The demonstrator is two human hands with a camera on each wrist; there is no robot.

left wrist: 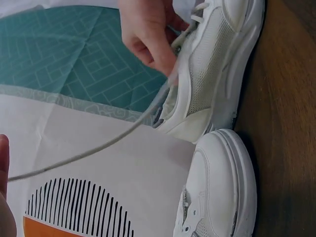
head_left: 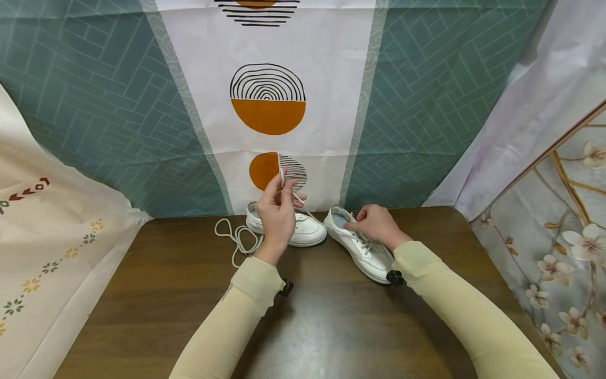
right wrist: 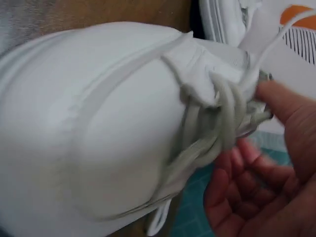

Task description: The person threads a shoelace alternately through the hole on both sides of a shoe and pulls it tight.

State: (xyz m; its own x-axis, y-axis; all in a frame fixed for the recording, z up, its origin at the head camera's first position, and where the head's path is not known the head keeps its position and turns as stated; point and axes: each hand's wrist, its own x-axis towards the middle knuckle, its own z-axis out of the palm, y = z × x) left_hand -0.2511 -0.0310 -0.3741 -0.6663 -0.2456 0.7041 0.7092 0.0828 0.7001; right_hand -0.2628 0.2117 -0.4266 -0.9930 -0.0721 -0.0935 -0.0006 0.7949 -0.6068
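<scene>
Raised over the left white shoe (head_left: 310, 232), my left hand (head_left: 276, 218) pinches a white shoelace (left wrist: 98, 148). From there the lace slants down to the right white shoe (head_left: 371, 263), whose toe points toward the front right. My right hand (head_left: 379, 226) is at that shoe's opening, its thumb and fingers pinching the lace near the top eyelets. In the right wrist view, the thumb of the right hand (right wrist: 291, 148) lies by the crossed laces (right wrist: 227, 113), with the other fingers curled below. Only a sliver of the left hand (left wrist: 5, 212) shows in the left wrist view.
A loose length of white lace (head_left: 238, 239) lies looped on the brown wooden table (head_left: 303, 326), left of the left shoe. Patterned cloth (head_left: 426, 105) hangs behind the table's back edge, with more fabric at both sides.
</scene>
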